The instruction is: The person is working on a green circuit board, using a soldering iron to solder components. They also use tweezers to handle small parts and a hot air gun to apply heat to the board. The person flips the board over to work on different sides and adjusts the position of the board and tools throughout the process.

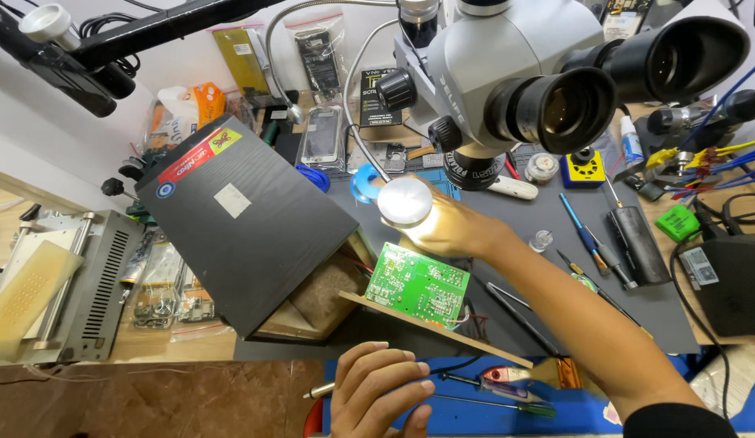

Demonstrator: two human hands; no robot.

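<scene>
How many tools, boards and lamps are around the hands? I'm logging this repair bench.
Green circuit board: 1
Gooseneck lamp head, under the right hand: 1
Microscope: 1
Blue-handled screwdriver: 1
Metal-tipped tool by the left hand: 1
Black box: 1
Total: 6

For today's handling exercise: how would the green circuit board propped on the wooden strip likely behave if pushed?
The green circuit board looks thin, flat and rigid, so probably light and stiff. It rests tilted on the narrow wooden strip, so a push could slide or tip it off. Its small soldered parts seem fragile.
</scene>
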